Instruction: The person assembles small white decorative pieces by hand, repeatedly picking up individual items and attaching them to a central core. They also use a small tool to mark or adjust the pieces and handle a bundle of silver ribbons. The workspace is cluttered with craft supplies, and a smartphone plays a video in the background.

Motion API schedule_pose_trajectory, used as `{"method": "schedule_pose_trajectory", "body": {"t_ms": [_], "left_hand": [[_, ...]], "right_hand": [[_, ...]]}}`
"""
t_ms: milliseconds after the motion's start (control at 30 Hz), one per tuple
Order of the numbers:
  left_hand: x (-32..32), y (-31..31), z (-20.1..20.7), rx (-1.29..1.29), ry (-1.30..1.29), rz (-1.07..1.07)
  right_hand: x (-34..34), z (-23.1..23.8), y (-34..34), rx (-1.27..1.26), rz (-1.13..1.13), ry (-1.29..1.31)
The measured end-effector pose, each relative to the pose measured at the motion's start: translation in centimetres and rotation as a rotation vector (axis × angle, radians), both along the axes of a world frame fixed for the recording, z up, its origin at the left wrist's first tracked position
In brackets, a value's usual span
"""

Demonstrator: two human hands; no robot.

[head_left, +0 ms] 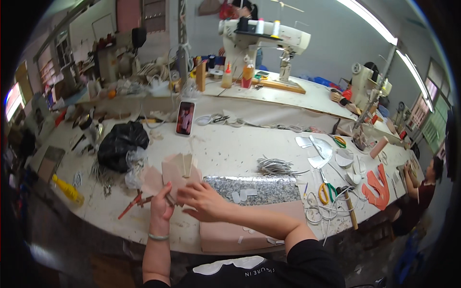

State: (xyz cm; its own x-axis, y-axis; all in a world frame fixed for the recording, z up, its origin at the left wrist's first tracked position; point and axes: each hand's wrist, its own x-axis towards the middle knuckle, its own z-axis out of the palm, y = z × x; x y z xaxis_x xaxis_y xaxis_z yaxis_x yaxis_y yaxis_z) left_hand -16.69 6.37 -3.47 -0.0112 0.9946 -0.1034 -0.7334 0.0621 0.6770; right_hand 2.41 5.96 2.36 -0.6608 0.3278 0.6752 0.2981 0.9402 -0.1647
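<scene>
My left hand grips pale pink leather pieces upright, thumb in front, over the left part of the workbench. Two narrow cream strips stand out at the top of these pieces. More pink pieces fan out behind the left hand. My right hand reaches across from the right, its fingers apart beside the lower edge of the leather; whether the fingertips touch it is hard to see. Close to the left wrist lie red-handled pincers. A speckled stone slab lies to the right, bearing small white pieces.
A pink sheet covers the bench's near edge. Farther off stand a propped phone, a black bag and a sewing machine. To the right lie scissors, a hammer and orange leather. Another person sits far right.
</scene>
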Motion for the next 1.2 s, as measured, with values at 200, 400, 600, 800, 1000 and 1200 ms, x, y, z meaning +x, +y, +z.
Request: {"method": "schedule_pose_trajectory", "body": {"t_ms": [200, 400, 600, 800, 1000, 1200], "left_hand": [[-2.0, -2.8, -0.5, -0.08, -0.001, 0.075], [-1.8, -4.8, -2.0, -0.134, 0.001, 0.103], [-1.5, -4.9, -2.3, -0.072, -0.063, 0.069], [-1.7, -5.8, -2.0, -0.068, -0.089, 0.042], [-2.0, -6.1, -2.7, -0.09, -0.074, 0.063], [-1.6, -6.1, -2.9, -0.113, -0.084, 0.025]], "right_hand": [[5.7, -2.9, -8.2, -0.956, -0.177, 0.037], [3.2, -8.3, -13.6, -1.202, -0.134, 0.495], [3.5, -9.6, -13.2, -1.189, -0.176, 0.378], [3.5, -9.9, -13.5, -1.097, -0.173, 0.368], [3.7, -9.8, -13.4, -1.139, -0.174, 0.375], [3.9, -10.0, -13.3, -1.142, -0.157, 0.318]]}}
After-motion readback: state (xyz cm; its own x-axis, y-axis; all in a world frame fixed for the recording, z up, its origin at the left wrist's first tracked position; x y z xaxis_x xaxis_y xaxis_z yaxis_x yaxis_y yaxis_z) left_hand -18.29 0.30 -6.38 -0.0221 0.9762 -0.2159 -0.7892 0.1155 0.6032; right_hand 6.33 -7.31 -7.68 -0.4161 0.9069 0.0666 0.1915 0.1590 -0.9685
